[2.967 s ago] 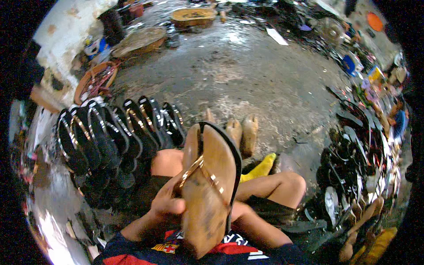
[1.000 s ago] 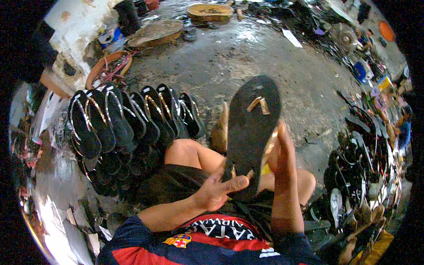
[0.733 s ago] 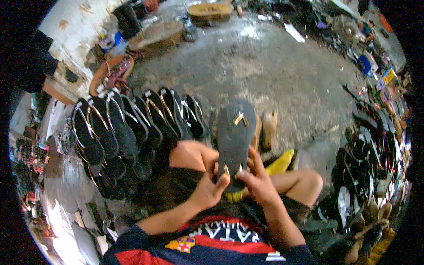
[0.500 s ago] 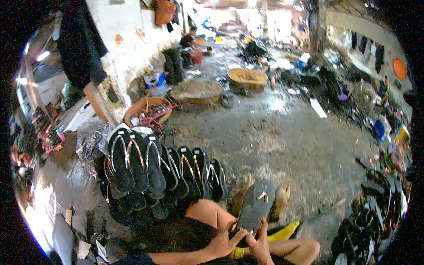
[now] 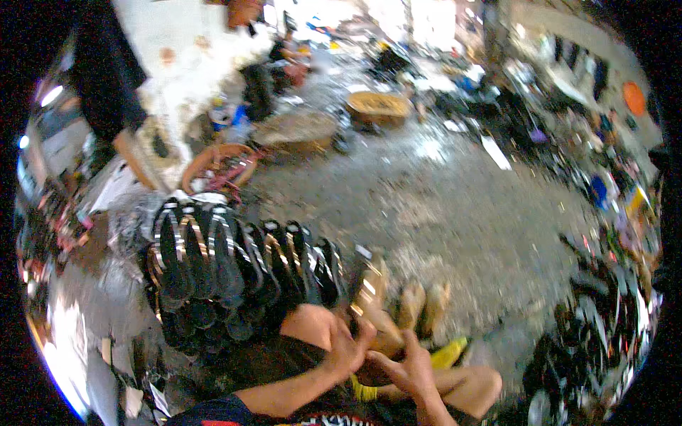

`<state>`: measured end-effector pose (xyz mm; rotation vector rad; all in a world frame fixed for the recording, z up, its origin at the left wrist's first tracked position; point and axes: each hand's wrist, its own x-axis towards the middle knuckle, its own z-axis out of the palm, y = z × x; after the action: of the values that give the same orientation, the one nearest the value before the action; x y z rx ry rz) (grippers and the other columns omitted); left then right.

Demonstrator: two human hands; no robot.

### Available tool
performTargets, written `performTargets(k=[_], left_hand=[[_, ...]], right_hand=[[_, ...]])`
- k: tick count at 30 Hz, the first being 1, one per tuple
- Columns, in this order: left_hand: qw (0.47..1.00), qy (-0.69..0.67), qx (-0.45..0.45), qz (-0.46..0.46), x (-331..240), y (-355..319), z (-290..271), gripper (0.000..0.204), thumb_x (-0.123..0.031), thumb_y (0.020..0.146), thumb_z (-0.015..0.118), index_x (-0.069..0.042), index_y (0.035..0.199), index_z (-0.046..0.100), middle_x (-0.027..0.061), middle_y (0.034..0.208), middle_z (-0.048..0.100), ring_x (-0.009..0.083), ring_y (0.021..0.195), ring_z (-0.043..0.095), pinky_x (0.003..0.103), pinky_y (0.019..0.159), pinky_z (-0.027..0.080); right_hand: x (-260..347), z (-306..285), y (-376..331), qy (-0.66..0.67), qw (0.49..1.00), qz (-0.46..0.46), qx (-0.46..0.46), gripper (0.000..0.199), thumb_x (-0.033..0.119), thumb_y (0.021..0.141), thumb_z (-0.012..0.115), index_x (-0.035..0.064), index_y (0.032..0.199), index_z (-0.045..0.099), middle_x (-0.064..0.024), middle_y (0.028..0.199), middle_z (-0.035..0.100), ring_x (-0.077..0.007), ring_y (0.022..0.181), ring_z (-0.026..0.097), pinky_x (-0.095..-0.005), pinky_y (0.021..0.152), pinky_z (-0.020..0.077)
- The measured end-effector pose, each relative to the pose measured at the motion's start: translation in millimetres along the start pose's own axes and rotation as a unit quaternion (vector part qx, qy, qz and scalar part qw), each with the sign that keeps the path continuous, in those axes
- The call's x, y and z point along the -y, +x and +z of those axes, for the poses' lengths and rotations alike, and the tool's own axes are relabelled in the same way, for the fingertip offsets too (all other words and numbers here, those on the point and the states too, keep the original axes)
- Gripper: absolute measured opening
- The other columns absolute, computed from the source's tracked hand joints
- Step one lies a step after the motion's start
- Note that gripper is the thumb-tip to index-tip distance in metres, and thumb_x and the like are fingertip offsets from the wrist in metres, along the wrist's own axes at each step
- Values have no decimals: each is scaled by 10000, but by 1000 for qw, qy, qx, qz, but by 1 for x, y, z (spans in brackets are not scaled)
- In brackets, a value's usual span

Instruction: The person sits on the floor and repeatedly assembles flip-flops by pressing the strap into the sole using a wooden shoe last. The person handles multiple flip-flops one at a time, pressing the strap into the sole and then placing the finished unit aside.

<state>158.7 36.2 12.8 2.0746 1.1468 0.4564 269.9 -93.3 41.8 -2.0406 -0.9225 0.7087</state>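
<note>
My left hand (image 5: 348, 349) is closed around the heel end of a dark flip-flop (image 5: 359, 287). The flip-flop is turned nearly edge-on and has shiny gold-coloured strap parts; motion blurs it. My right hand (image 5: 410, 368) is apart from it, lower and to the right, with thumb and fingers spread and nothing visible in them. Just beyond my hands stand tan, foot-shaped shoe lasts (image 5: 411, 307). To the left, black flip-flops (image 5: 222, 245) with silver and gold straps stand upright in stacked rows.
A yellow cloth-like piece (image 5: 450, 352) lies by my bent leg. A dark heap of footwear pieces (image 5: 586, 348) is at right. Further off are a reddish basin (image 5: 190, 170), a round wooden block (image 5: 295, 135) and a yellowish tub (image 5: 378, 106). Another person (image 5: 285, 53) sits far back.
The flip-flop has turned from showing its flat face to nearly edge-on and moved left with my left hand. My right hand has let go of it. The whole view has shifted slightly.
</note>
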Motion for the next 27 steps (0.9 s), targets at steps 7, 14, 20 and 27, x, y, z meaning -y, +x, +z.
performTargets(k=[7,14,20,27], left_hand=[[824,-550,105,-85,44,46,-37,531,-12,946,671,-89,1430,464,101,1249,625,260,1104,664,480,814,633],[765,-553,267,-191,59,10,-27,400,-104,949,711,-27,1306,547,83,1110,668,233,911,700,391,817,616],[759,-528,322,-202,65,-1,-33,505,-100,958,712,-20,1409,497,49,1168,669,173,1013,672,322,916,558],[840,-379,382,-73,76,-16,-43,514,-204,978,714,-6,1404,507,64,1250,640,149,1140,581,325,1010,475]], right_hand=[[-92,-37,52,-101,980,143,-96,748,593,802,760,5,1239,606,-271,1040,721,-446,1006,697,-499,873,551],[-176,-84,133,-226,909,325,-130,659,499,845,723,-42,1209,625,-285,1097,710,-446,1075,671,-525,921,534],[-61,-52,115,249,960,-65,109,376,332,1062,558,100,1350,625,-125,946,726,-161,807,700,-310,717,561],[-3,-57,109,-28,942,-122,310,602,548,1063,464,50,750,597,-42,605,535,-142,584,534,-347,524,423]])
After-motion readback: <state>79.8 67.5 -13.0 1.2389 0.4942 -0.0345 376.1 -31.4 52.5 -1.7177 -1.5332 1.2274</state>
